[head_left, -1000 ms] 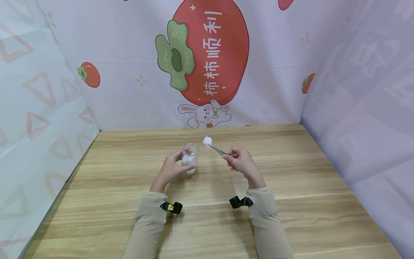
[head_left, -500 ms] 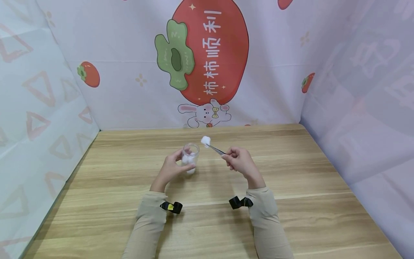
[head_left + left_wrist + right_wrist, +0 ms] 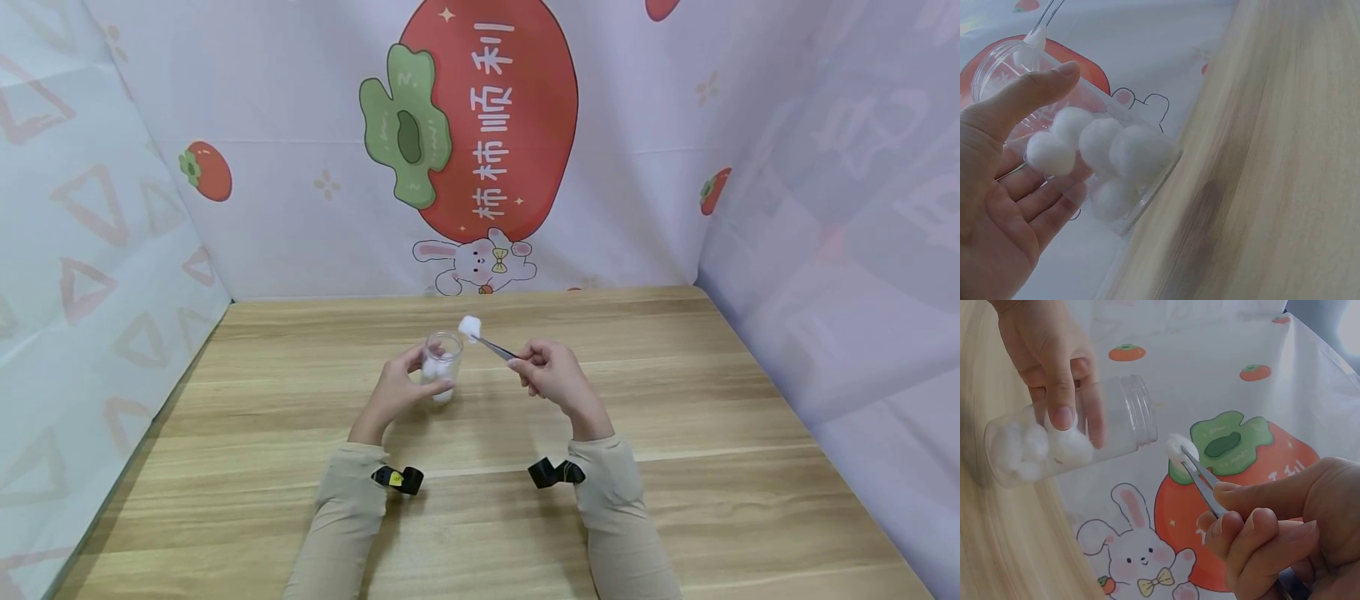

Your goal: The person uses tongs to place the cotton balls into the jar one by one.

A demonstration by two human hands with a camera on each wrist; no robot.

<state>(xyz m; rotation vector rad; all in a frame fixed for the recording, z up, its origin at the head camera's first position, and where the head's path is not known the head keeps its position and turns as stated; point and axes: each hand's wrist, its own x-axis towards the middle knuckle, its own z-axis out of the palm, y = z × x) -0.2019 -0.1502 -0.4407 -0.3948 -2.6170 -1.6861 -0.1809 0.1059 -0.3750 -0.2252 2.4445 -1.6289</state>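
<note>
A clear lidless jar (image 3: 444, 348) with several white cotton balls (image 3: 1138, 153) in its lower part stands in my left hand (image 3: 397, 387), thumb on one side and fingers round the other. My right hand (image 3: 553, 373) pinches metal tweezers (image 3: 1209, 494) between thumb and fingers. Their tips hold one cotton ball (image 3: 470, 327), which hangs just to the right of the jar's open mouth and slightly above it. In the right wrist view that held cotton ball (image 3: 1181, 449) shows a narrow gap from the threaded rim (image 3: 1141, 412).
The wooden table (image 3: 480, 517) spreads out under both arms. A fabric backdrop (image 3: 300, 225) with persimmon and rabbit prints rises behind it, with more cloth at the left and right. Black wrist cameras (image 3: 555, 472) sit at both sleeve cuffs.
My right hand has shifted a little to the left, bringing the tweezers and their cotton ball closer to the jar's mouth. My left hand and the jar have stayed in place.
</note>
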